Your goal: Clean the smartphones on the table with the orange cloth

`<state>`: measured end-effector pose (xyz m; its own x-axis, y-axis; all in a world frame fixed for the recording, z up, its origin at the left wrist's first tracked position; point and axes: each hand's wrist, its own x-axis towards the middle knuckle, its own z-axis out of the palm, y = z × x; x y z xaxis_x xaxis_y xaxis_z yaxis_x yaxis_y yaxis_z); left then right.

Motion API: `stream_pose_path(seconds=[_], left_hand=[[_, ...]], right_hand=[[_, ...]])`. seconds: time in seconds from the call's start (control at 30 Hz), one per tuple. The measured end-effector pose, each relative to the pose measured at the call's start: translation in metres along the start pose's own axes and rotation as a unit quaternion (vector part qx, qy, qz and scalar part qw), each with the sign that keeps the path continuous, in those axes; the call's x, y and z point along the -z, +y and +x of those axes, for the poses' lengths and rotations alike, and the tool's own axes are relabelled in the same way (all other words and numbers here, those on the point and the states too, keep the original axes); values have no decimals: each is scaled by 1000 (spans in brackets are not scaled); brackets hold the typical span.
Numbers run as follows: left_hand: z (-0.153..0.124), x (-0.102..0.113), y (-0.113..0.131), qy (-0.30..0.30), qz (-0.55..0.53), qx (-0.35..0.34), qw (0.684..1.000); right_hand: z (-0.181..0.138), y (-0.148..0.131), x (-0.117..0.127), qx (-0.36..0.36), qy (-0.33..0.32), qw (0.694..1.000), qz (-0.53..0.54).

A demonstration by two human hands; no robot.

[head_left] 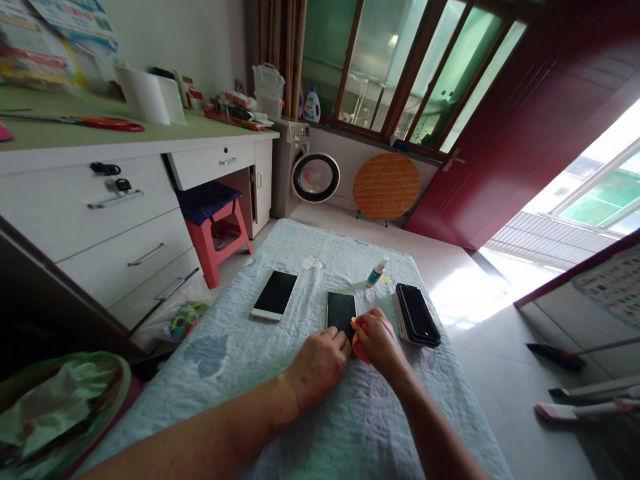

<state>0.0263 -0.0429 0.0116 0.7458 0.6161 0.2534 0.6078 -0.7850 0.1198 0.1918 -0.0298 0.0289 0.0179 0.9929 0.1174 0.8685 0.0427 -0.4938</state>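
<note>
On a table covered with a pale blue quilted cloth (350, 413), a phone (341, 310) with a dark screen lies in the middle. My left hand (320, 363) rests with curled fingers on the phone's near edge. Right beside it, my right hand (380, 340) is closed on a small orange object (358, 348) pressed at the phone's near right corner. A second phone (275, 294) with a white frame lies to the left, untouched. A stack of dark phones (417, 315) sits to the right of my right hand.
A small spray bottle (376, 273) lies behind the middle phone. A white desk with drawers (125, 200) and a red stool (215, 230) stand left. A washing machine (305, 170), a round wooden tabletop (386, 187) and a red door (525, 120) are beyond. A green-lined basket (55, 407) sits lower left.
</note>
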Motion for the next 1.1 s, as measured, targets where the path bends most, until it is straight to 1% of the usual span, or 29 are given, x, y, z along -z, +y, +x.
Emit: stream_pose_path(seconds=[0.13, 0.33, 0.43, 0.57, 0.7, 0.83, 0.97, 1.1], left_hand=[[0, 3, 1, 5, -12, -4, 1000], [0, 1, 0, -2, -6, -4, 1000], [0, 3, 0, -6, -4, -4, 1000], [1, 8, -1, -30, -7, -17, 999], [2, 10, -2, -33, 2, -21, 999], [2, 9, -3, -31, 6, -21, 999], [1, 7, -4, -24, 7, -26, 999], [2, 5, -4, -10, 6, -20, 1000]], right_hand=[[20, 4, -16, -3, 19, 999, -29], [64, 7, -20, -15, 31, 997, -75], [81, 11, -23, -18, 22, 995, -94], [96, 19, -28, -7, 2, 994, -105], [106, 17, -27, 30, -39, 992, -116], [113, 2, -25, 81, -82, 985, -126], [117, -15, -32, 125, -118, 977, -128], [120, -25, -39, 159, -138, 970, -119]])
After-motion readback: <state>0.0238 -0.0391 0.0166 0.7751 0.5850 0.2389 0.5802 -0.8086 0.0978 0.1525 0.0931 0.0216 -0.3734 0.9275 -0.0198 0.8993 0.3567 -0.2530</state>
